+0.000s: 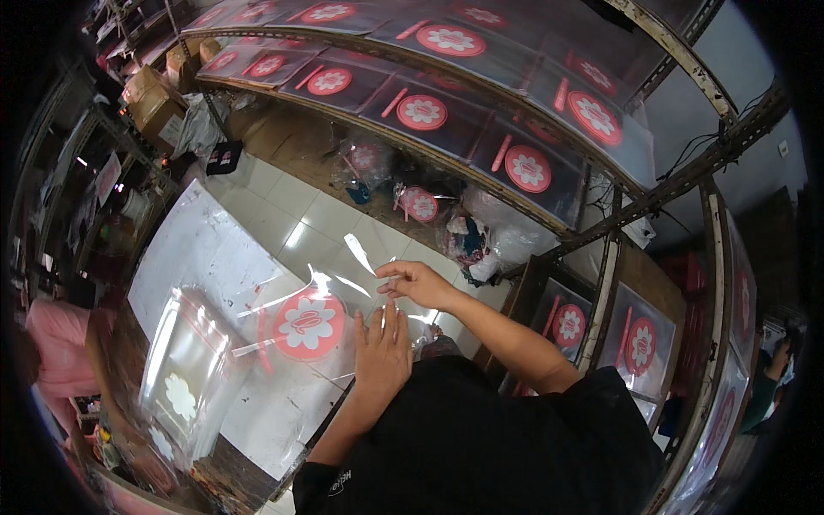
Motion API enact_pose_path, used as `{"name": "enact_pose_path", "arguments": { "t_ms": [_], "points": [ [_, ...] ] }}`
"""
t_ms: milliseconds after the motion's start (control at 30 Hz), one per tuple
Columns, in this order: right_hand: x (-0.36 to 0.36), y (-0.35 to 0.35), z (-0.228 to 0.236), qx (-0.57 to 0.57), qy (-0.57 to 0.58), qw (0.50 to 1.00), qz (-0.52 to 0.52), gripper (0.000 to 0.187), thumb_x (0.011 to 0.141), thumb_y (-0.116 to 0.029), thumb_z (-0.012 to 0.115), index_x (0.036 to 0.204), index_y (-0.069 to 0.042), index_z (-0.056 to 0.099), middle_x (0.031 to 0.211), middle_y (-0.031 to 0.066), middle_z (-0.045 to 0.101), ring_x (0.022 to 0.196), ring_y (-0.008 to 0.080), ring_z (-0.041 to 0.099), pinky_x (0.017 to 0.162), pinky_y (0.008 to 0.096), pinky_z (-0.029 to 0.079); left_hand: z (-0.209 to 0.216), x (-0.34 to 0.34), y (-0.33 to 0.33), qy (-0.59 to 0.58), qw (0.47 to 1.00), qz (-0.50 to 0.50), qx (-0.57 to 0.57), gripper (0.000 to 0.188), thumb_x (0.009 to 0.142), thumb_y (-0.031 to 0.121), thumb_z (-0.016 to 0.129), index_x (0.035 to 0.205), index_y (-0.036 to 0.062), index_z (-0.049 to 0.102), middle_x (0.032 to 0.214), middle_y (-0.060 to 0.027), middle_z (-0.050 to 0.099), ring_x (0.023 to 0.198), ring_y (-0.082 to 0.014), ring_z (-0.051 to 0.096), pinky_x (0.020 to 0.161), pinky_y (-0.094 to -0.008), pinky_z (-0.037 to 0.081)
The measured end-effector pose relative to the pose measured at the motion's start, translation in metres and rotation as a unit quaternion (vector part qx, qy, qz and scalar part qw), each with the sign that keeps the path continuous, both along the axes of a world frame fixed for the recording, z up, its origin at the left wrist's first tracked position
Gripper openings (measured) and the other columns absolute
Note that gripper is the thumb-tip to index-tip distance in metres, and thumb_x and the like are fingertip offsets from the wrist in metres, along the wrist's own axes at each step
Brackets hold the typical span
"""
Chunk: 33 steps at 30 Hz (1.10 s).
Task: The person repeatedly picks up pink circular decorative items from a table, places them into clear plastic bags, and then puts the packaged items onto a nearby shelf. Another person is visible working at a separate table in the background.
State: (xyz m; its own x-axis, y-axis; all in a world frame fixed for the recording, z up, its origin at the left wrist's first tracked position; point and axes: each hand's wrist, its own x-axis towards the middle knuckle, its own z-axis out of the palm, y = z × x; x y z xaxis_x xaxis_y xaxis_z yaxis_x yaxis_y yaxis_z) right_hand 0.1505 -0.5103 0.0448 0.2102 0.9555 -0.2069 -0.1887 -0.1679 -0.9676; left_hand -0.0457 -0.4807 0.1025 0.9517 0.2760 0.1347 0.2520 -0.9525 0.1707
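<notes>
A clear plastic sheet (306, 326), printed with a pink disc and a white flower, lies over the near end of the white table and reaches to both hands. My left hand (384, 350) rests flat at its right edge, fingers stretched out. Just beyond, my right hand (418, 284) has its fingers curled and pinched at the film's raised far edge, where bright glare hides the exact grip. To the left, a stack of glossy clear plastic bags (190, 369) with a white flower print sits on the table.
Racks ahead carry several printed plastic sheets (421, 112); another rack (639, 339) stands at the right. Clear bags with scraps (470, 236) lie on the floor beneath. Cardboard boxes (156, 107) stand far left. A person in a pink shirt (62, 339) is at the left.
</notes>
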Motion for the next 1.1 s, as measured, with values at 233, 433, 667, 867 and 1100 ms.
{"name": "enact_pose_path", "arguments": {
  "t_ms": [233, 433, 667, 867, 1100],
  "points": [
    [0.152, -0.016, 0.008, -0.009, -0.038, 0.996, -0.085, 0.052, 0.083, 0.010, 0.047, 0.134, -0.002, 0.053, 0.130, 0.0113, 0.059, 0.105, 0.0272, 0.068, 0.088, 0.0340, 0.055, 0.014, 0.044, 0.009, -0.055, 0.992, -0.013, -0.116, 0.059, 0.083, 0.029, 0.069, 0.130, -0.0008, 0.052, 0.141, -0.0240, 0.044, 0.129, -0.0415, 0.042, 0.111, -0.0616, 0.025],
    [0.305, -0.077, 0.029, -0.044, -0.023, 0.971, -0.233, 0.060, 0.086, 0.007, 0.050, 0.143, -0.009, 0.043, 0.148, 0.0107, 0.043, 0.112, 0.0240, 0.064, 0.085, 0.0288, 0.054, -0.028, 0.009, 0.038, -0.055, 0.971, 0.209, -0.106, 0.056, 0.083, 0.020, 0.069, 0.131, -0.0027, 0.051, 0.145, -0.0255, 0.040, 0.134, -0.0466, 0.035, 0.112, -0.0564, 0.028],
    [0.458, -0.207, -0.066, -0.135, 0.005, 0.882, -0.452, 0.042, 0.091, -0.008, 0.059, 0.133, -0.003, 0.054, 0.122, 0.0161, 0.064, 0.106, 0.0253, 0.066, 0.091, 0.0342, 0.052, -0.080, -0.018, 0.038, -0.026, 0.940, 0.318, -0.119, 0.052, 0.089, 0.020, 0.062, 0.133, -0.0039, 0.048, 0.146, -0.0287, 0.036, 0.136, -0.0483, 0.030, 0.112, -0.0560, 0.026],
    [0.481, -0.259, -0.115, -0.148, -0.029, 0.817, -0.557, 0.042, 0.091, -0.008, 0.058, 0.132, -0.003, 0.055, 0.122, 0.0164, 0.064, 0.106, 0.0259, 0.065, 0.091, 0.0349, 0.052, -0.092, 0.001, 0.031, -0.066, 0.937, 0.336, -0.069, 0.051, 0.089, 0.020, 0.061, 0.131, -0.0053, 0.046, 0.144, -0.0308, 0.036, 0.132, -0.0499, 0.033, 0.110, -0.0588, 0.026],
    [0.488, -0.282, -0.153, -0.207, -0.110, 0.765, -0.599, 0.041, 0.091, -0.009, 0.058, 0.131, -0.003, 0.055, 0.123, 0.0168, 0.064, 0.107, 0.0266, 0.065, 0.092, 0.0357, 0.052, -0.097, 0.009, 0.031, -0.073, 0.937, 0.338, -0.053, 0.053, 0.088, 0.021, 0.062, 0.131, -0.0051, 0.046, 0.142, -0.0307, 0.037, 0.131, -0.0490, 0.034, 0.108, -0.0590, 0.027]
  ]
}}
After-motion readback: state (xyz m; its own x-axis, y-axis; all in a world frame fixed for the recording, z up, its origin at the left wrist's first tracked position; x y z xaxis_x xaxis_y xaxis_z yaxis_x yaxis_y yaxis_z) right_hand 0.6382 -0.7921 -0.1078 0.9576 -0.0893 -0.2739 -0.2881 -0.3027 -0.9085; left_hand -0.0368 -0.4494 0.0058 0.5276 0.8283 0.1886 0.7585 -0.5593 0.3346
